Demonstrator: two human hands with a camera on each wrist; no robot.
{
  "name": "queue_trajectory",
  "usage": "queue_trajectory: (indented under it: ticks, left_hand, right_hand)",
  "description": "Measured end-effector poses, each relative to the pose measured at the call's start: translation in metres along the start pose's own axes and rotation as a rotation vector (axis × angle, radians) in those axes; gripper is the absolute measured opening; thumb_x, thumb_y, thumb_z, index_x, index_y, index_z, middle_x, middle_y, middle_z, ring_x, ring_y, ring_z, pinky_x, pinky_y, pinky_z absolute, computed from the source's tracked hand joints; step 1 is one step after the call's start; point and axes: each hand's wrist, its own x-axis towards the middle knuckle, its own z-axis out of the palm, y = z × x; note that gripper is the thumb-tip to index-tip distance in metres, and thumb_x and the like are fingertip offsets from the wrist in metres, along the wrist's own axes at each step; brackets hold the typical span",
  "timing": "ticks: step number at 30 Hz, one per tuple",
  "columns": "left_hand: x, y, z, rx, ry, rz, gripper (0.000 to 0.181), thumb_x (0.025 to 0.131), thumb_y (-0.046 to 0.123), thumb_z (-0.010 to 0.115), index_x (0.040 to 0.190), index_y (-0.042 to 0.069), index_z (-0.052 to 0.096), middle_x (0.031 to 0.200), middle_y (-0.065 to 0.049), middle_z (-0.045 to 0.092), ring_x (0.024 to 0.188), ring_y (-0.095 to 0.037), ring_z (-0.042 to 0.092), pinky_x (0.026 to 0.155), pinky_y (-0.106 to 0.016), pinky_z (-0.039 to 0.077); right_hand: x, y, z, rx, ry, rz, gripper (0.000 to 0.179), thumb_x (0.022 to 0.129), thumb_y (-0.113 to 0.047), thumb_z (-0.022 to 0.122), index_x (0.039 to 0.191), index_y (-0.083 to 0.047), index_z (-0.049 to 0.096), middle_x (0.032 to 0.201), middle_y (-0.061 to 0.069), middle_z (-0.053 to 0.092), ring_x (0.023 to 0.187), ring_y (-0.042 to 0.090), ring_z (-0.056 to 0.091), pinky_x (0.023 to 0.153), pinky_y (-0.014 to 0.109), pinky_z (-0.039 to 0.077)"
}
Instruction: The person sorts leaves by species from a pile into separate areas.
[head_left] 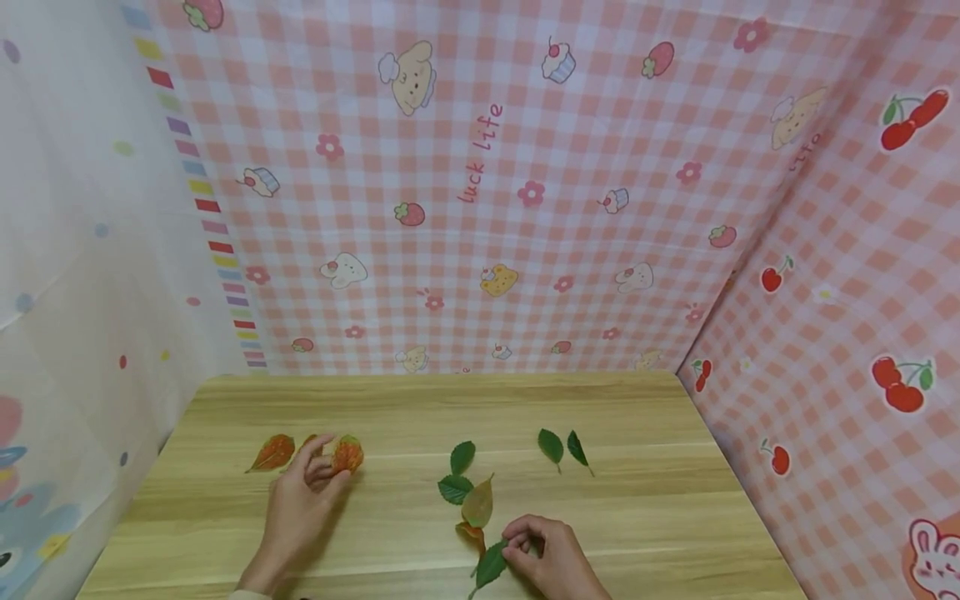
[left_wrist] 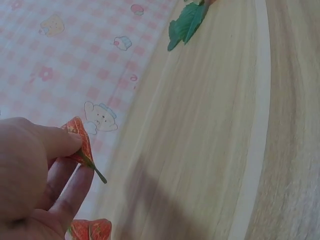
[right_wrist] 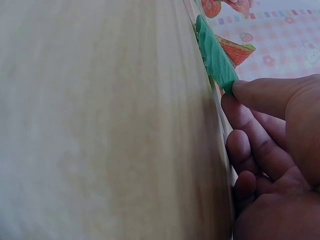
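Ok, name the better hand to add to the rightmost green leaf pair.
Likely the right hand: nearer the pair, pinching an oval green leaf; the left hand pinches a mottled orange leaf.

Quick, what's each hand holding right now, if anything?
Left hand: closed, pinching an orange-red leaf.
Right hand: closed, pinching a green leaf by one end.

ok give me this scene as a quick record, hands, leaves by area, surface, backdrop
left hand: pinches red leaf
right hand: pinches green leaf by its tip
leaves, left: another red leaf, plus a partly hidden leaf behind the left hand
leaves, middle: two green leaves, yellow-brown leaf, orange-brown leaf
leaves, right: two more green leaves
surface: wood-grain table
backdrop: pink checked cloth
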Motion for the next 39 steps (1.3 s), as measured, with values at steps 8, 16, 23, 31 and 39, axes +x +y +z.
queue_trajectory:
  ticks: [8,16,23,31,39]
  left_hand:
    - [0.001,-0.003,-0.004,0.039,-0.024,0.011,0.027,0.093,0.001,0.091,0.118,-0.003,0.080,0.105,-0.018,0.086,0.089,-0.020,0.085,0.079,-0.011,0.062]
    - [0.003,-0.009,-0.005,0.152,-0.054,0.089,0.017,0.091,0.001,0.092,0.105,0.005,0.085,0.102,-0.008,0.087,0.086,-0.019,0.082,0.077,-0.021,0.065]
    - [0.006,-0.016,-0.005,0.201,-0.066,0.106,0.011,0.092,0.003,0.092,0.100,0.006,0.086,0.095,-0.004,0.084,0.081,-0.018,0.080,0.073,-0.026,0.065]
    - [0.008,-0.022,-0.007,0.296,-0.083,0.085,0.008,0.094,0.009,0.091,0.101,0.008,0.087,0.094,-0.004,0.087,0.082,-0.025,0.081,0.092,-0.056,0.060]
    - [0.012,-0.029,-0.008,0.287,-0.099,0.069,0.008,0.097,0.007,0.088,0.104,0.003,0.085,0.092,-0.006,0.085,0.076,-0.017,0.076,0.075,-0.035,0.061]
  right_hand:
    - [0.000,0.000,0.000,-0.002,0.003,-0.010,0.009,0.101,-0.013,0.085,0.109,-0.009,0.082,0.095,-0.001,0.079,0.084,0.000,0.065,0.080,0.018,0.053]
    - [0.000,0.002,0.000,-0.001,0.002,-0.012,0.009,0.101,-0.013,0.085,0.109,-0.010,0.081,0.095,-0.001,0.079,0.084,0.000,0.065,0.079,0.018,0.052]
    - [0.000,0.003,0.000,0.002,0.000,-0.013,0.009,0.101,-0.014,0.085,0.109,-0.011,0.082,0.095,-0.001,0.079,0.084,0.000,0.064,0.080,0.018,0.051]
    - [0.000,0.004,0.001,0.013,0.002,-0.008,0.009,0.101,-0.014,0.086,0.108,-0.010,0.082,0.095,-0.001,0.078,0.084,0.000,0.064,0.079,0.018,0.052]
    - [0.000,0.003,0.001,0.005,0.010,-0.013,0.009,0.101,-0.014,0.086,0.108,-0.011,0.082,0.095,0.000,0.079,0.084,0.000,0.064,0.078,0.018,0.052]
